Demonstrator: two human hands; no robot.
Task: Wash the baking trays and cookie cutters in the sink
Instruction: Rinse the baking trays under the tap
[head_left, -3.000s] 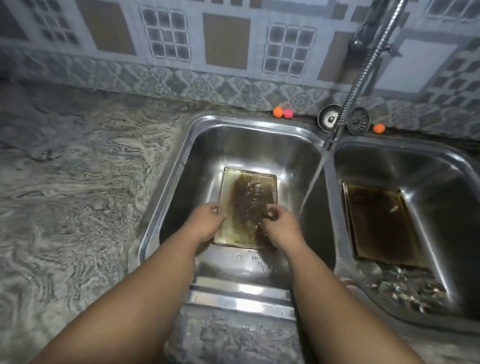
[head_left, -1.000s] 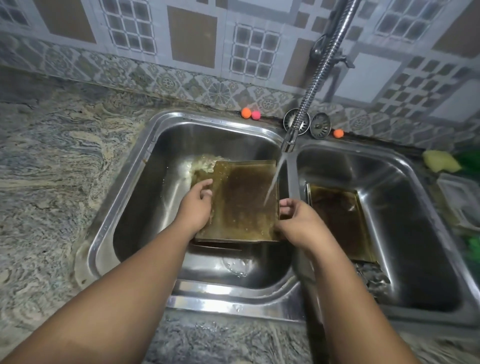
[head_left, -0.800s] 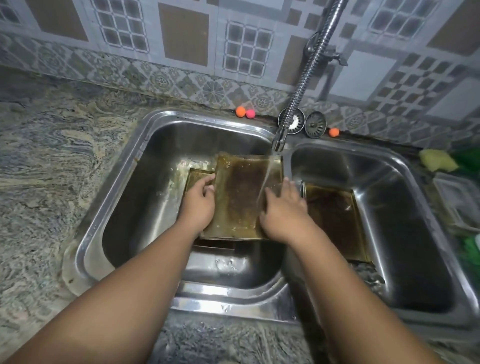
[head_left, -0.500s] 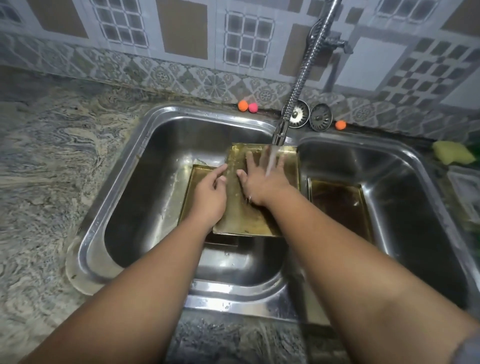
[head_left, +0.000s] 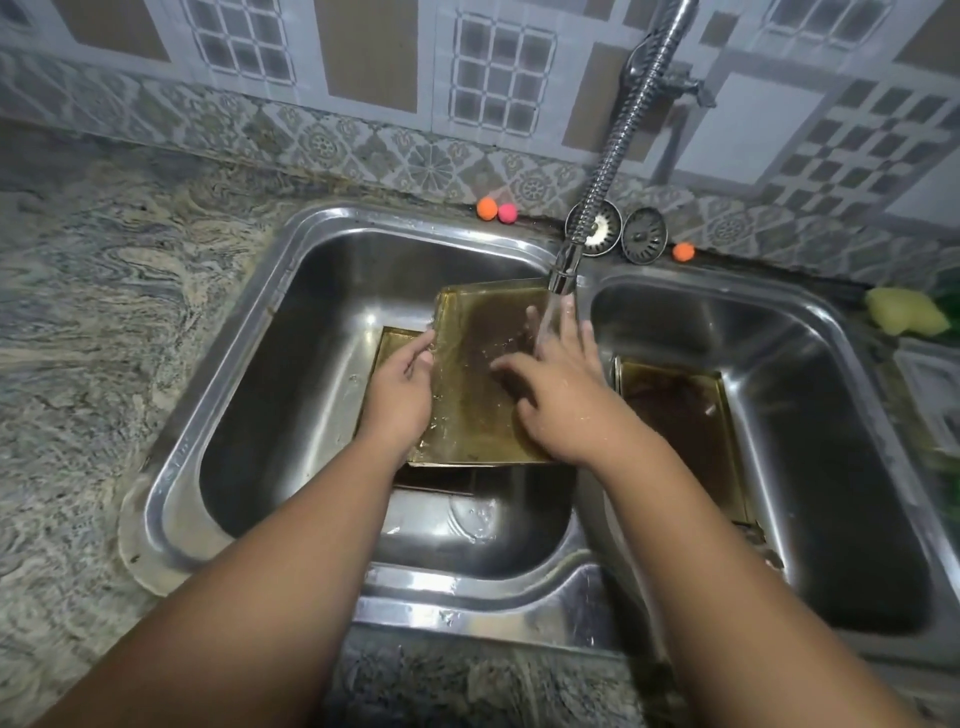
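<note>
Our right hand (head_left: 563, 410) slides across the tray (head_left: 478, 415), spread flat; left hand (head_left: 400, 400) grips its edge. We should keep rubbing under the water (head_left: 545, 322).

text: none legible | labels: none | brands: none | numbers: none | signs: none

The greasy brown rectangular metal baking tray (head_left: 478, 384) has risen off the basin floor (head_left: 467, 525) into the water stream (head_left: 545, 327), baring another tray (head_left: 392, 345) beneath; the right hand (head_left: 558, 395) left its edge and lies spread across it.
</note>
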